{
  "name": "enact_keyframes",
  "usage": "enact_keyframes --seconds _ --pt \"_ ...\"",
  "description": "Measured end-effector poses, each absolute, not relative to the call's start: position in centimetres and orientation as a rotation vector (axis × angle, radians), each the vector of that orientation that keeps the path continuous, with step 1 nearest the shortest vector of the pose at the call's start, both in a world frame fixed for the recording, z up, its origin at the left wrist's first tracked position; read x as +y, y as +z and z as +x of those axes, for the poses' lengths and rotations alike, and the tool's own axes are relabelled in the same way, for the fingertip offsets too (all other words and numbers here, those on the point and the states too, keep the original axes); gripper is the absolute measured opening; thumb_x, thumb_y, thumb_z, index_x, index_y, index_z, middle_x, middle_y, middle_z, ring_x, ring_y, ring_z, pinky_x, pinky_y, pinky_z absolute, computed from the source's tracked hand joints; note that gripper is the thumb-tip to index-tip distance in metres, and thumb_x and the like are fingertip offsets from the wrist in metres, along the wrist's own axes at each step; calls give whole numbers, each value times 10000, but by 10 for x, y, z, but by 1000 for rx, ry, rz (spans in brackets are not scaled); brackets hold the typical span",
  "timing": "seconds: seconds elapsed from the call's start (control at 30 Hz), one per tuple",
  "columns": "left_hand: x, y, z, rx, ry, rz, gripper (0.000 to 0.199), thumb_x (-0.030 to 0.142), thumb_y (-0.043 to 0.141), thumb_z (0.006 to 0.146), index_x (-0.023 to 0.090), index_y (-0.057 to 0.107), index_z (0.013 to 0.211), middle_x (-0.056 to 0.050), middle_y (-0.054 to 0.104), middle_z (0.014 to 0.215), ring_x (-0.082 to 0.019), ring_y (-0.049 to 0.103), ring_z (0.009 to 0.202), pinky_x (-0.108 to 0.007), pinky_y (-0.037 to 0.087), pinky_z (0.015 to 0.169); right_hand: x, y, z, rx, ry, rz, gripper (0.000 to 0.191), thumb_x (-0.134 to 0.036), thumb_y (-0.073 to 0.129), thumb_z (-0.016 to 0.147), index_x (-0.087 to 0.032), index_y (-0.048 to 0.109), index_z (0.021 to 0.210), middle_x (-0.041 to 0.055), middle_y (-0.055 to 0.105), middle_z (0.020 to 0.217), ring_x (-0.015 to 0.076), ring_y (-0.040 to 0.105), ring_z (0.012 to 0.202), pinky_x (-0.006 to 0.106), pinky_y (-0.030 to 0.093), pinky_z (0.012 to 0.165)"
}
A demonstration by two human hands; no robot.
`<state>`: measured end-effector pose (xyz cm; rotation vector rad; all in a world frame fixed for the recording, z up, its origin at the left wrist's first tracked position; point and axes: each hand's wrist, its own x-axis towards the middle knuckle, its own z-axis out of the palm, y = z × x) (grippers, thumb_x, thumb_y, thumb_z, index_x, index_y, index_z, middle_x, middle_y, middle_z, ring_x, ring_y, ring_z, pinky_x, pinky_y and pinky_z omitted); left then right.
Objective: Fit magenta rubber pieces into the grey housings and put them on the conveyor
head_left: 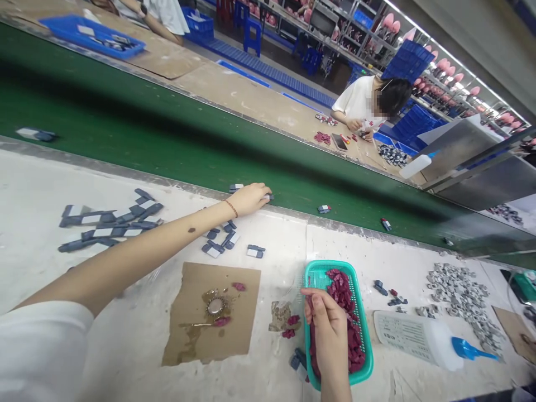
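Observation:
My left hand [250, 199] reaches across to the near edge of the green conveyor belt. Its fingers are closed on a small grey-blue and white plastic part [270, 197], mostly covered by the fingertips. A similar part [236, 188] lies on the belt just behind that hand. Over a turquoise basket [368, 365] of maroon pieces [357, 346], my right hand [329, 324] is closed, thumb against the curled fingers. Whatever it may hold is hidden. Left of the basket, a cardboard sheet [176, 312] carries a bottle cap [215, 305], a thin stick and maroon pieces.
Several grey-blue parts [121, 215] are grouped at the left of the white table. A bottle with a blue nozzle [419, 338] lies right of the basket, near a pile of grey pieces [456, 296]. Across the belt sits a co-worker [355, 100]; a blue tray [62, 25] stands far left.

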<state>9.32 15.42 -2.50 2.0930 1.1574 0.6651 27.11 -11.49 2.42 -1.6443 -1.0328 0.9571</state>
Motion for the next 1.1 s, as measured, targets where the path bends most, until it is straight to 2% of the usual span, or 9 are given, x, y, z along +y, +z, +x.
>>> enact_keyframes --seconds 0.1,0.17,0.33,0.43,0.5,0.67,0.8,0.93,1.1 --pt "137 -18 85 1127 716 1909 318 244 407 871 108 595 1088 -135 699 973 -264 673 932 -388 512 859 -110 22 252 -1080 942 -1652 497 -590 501 884 -172 760 812 -15 480 536 132 424 499 234 359 455" --pt "115 -14 74 1090 725 1786 328 289 392 882 106 571 1086 -115 710 897 -233 704 807 -337 549 731 -105 22 240 -1155 965 -1635 467 -560 488 903 -188 765 848 -7 513 573 138 452 529 240 396 485" --pt "52 -8 40 1032 730 1443 327 431 615 759 168 561 945 -33 690 739 -223 710 724 -280 519 618 -93 13 210 -1257 1154 -1536 259 -422 595 860 -199 725 866 13 654 682 154 572 616 248 473 572" --pt "25 -3 21 1089 756 1131 385 396 784 607 181 577 851 -1 666 702 -199 669 689 -275 485 636 -89 1 193 -1253 1125 -1577 181 -364 660 805 -188 663 760 2 660 635 146 587 581 232 467 548" --pt "10 0 10 1138 771 996 407 379 824 573 180 603 851 -2 672 723 -191 648 703 -277 474 657 -88 -8 184 -1343 1063 -1597 193 -354 660 812 -193 631 710 -10 636 591 135 566 533 222 446 512" --pt "-19 -2 -8 1112 783 783 451 380 811 643 179 660 1017 -37 713 813 -204 646 776 -289 472 706 -89 -25 172 -1767 835 -1473 259 -334 544 929 -214 632 717 -1 621 605 145 564 539 243 437 512" --pt "-35 -13 -12 1036 810 658 369 359 823 655 177 649 925 -22 691 797 -175 643 724 -277 489 681 -88 -34 169 -2053 663 -1305 283 -278 442 989 -218 638 793 40 635 679 184 595 630 292 474 593" --pt "-42 -21 -11 974 822 549 368 320 847 641 194 585 867 -6 676 864 -190 687 829 -281 523 750 -87 -39 167 -2156 561 -1297 328 -261 412 1000 -232 608 738 28 579 638 188 552 602 303 450 569" --pt "-45 -30 -10 965 815 604 441 328 836 662 195 579 995 -54 664 1077 -184 699 844 -287 525 794 -88 -38 168 -2098 641 -1273 262 -249 472 975 -229 614 755 26 594 645 187 562 608 295 443 578"
